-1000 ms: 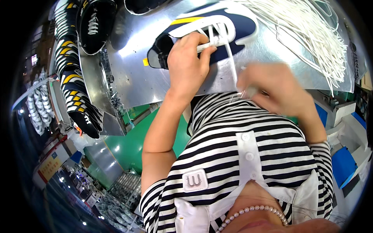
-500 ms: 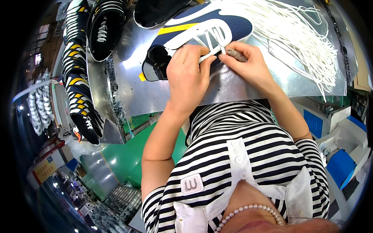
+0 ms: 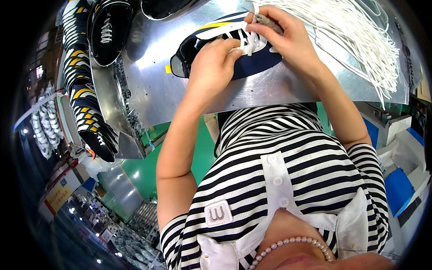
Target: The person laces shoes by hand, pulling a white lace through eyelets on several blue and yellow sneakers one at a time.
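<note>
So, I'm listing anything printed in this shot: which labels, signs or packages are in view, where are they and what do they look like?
Badge: small pale rounded-square patch on the chest of the striped shirt.
Sign: yellow and red panel, far lower left, tilted, too small to make out further.
Sticker: small yellow tag by the heel of the navy shoe on the metal table.
No packages or screens are clearly visible.

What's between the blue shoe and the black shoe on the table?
In the head view, only bare shiny table lies between the blue shoe and the black shoe.
</note>
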`<state>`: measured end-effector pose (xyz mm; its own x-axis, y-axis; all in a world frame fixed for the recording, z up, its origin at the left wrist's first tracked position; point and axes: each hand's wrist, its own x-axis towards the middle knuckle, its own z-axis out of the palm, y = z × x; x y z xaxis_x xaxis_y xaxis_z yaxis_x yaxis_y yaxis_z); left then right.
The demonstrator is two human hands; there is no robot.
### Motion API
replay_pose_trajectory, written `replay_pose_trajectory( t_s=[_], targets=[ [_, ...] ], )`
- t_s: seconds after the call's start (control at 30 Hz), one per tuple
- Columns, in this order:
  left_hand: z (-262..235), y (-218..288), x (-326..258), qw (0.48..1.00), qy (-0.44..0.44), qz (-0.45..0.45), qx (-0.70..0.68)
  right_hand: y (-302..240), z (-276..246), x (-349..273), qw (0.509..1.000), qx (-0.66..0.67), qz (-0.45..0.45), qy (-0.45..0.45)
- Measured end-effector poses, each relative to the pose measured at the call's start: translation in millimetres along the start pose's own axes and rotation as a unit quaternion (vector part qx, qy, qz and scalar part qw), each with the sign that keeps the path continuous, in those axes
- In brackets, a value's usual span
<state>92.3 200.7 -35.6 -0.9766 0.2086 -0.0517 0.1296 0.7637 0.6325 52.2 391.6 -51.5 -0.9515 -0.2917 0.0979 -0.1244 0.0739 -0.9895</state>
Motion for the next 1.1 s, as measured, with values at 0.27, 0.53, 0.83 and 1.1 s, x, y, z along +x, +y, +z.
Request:
replay_pose_trajectory(
  t_s=[0.27, 0.53, 0.83, 1.1],
  targets=[
    [6.1, 3.5, 2.6, 0.999, 0.034, 0.013, 0.017, 29.2, 0.8, 14.0, 0.997, 0.051, -0.052, 0.029],
    [7.4, 5.1, 4.4, 0.997, 0.044, 0.003, 0.060, -6.0, -10.5, -41.1, 0.993, -0.056, 0.097, -0.042],
    [10.7, 2.9, 2.6, 0.996, 0.069, 0.060, 0.022, -2.6, -5.2, -48.6, 0.984, -0.112, 0.120, -0.062],
    [20.1, 2.1, -11.6, 0.981, 0.100, 0.166, 0.016, 14.6, 22.6, -44.0, 0.993, -0.064, 0.104, -0.007]
  ],
)
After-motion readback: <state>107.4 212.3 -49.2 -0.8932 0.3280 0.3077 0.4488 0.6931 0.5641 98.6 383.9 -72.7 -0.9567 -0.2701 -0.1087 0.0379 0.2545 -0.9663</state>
